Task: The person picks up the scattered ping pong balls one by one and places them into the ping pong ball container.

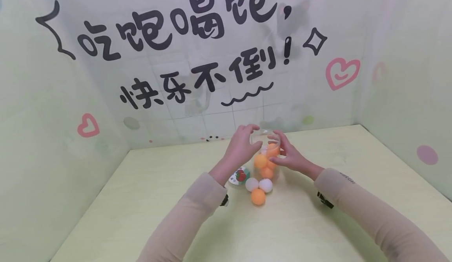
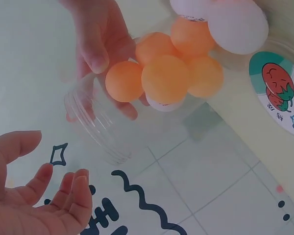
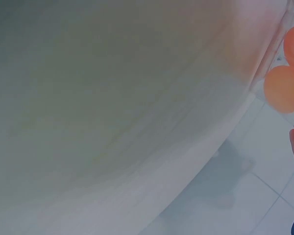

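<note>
A clear plastic jar (image 2: 120,154) with a ridged, uncovered mouth stands on the table, holding several orange ping-pong balls (image 2: 165,79) and a white one low among them. My right hand (image 1: 293,158) grips the jar from its right side, thumb in front and fingers behind. On the other side, my left hand (image 2: 44,191) hovers by the mouth with fingers spread and loosely bent, holding nothing; a gap separates it from the rim in the left wrist view. Right wrist view catches only some balls (image 3: 284,89) and a fingertip at its right edge.
In front of the jar lie two white balls (image 1: 252,184) and one orange ball (image 1: 258,197) on the pale table (image 1: 169,199). A round lid (image 1: 239,175) with a strawberry picture lies left of them. A printed curtain (image 1: 212,117) hangs behind the table.
</note>
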Demonstrator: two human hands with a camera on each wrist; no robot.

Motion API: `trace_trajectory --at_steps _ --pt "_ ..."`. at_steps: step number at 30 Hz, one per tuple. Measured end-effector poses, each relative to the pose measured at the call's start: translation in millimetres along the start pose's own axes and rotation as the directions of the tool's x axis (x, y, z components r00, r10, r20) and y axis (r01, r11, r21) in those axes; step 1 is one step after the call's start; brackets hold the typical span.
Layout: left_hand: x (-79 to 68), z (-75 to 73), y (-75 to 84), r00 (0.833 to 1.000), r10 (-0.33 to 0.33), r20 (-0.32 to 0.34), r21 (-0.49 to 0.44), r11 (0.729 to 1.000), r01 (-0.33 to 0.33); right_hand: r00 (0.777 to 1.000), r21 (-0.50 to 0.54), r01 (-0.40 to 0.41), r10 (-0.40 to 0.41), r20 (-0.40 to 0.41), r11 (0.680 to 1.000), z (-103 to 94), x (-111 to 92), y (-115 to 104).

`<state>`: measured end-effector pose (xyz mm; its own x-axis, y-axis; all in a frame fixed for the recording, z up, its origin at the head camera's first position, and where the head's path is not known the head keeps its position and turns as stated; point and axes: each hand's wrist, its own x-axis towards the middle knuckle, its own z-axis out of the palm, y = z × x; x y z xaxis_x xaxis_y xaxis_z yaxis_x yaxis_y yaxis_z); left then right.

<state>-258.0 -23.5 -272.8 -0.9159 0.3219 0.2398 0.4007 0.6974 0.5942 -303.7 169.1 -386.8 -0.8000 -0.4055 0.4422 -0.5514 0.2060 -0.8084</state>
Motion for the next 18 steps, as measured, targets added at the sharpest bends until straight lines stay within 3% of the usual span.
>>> trace_trajectory --at_steps 6,11,18 --pt "-17.7 2.0 -7.7 0.998 -0.026 0.060 0.007 1.000 0.025 1.000 0.006 0.002 -0.002 0.001 1.000 0.1 1 -1" --pt "-31.1 13.4 -17.8 0.988 -0.056 0.143 0.048 0.998 0.049 1.000 0.004 0.005 -0.005 0.003 1.000 -0.2 1 -2" --pt "-48.5 34.8 -33.0 0.944 -0.087 0.319 0.224 0.974 0.014 1.000 0.017 0.016 -0.016 0.000 1.000 -0.4 2 -2"
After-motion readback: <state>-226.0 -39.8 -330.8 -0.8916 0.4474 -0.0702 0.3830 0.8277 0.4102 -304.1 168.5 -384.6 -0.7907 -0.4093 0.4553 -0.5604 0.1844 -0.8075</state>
